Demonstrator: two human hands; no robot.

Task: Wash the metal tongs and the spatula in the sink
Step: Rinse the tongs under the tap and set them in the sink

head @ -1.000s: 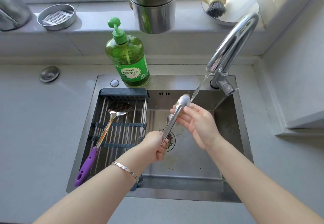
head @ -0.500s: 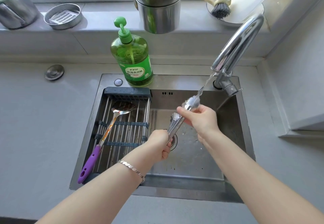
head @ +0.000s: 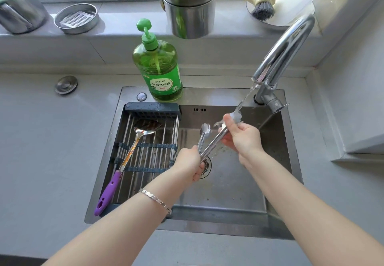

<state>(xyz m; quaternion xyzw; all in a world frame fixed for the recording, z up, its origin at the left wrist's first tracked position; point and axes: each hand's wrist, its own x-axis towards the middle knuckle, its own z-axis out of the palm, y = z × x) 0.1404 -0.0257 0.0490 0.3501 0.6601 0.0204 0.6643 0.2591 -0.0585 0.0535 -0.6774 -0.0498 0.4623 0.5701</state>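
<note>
The metal tongs (head: 209,145) are held over the steel sink (head: 228,184), their two arms now spread apart. My left hand (head: 190,165) grips the hinge end near the drain. My right hand (head: 241,135) pinches the upper arm near its tip, right under the water stream from the faucet (head: 284,51). The other tong arm's tip stands free to the left. The spatula (head: 128,155), steel with a purple handle and orange stains, lies on the drying rack (head: 151,145) over the sink's left half.
A green dish soap bottle (head: 159,68) stands on the sink's back rim. On the sill are stacked steel pots (head: 189,5), a round steel dish (head: 76,18), a steel container (head: 18,10) and a dish brush (head: 261,9). Grey counter surrounds the sink.
The tongs have sprung apart; earlier both arms were together. My right hand shifted to the right along the upper arm, staying under the running water.
</note>
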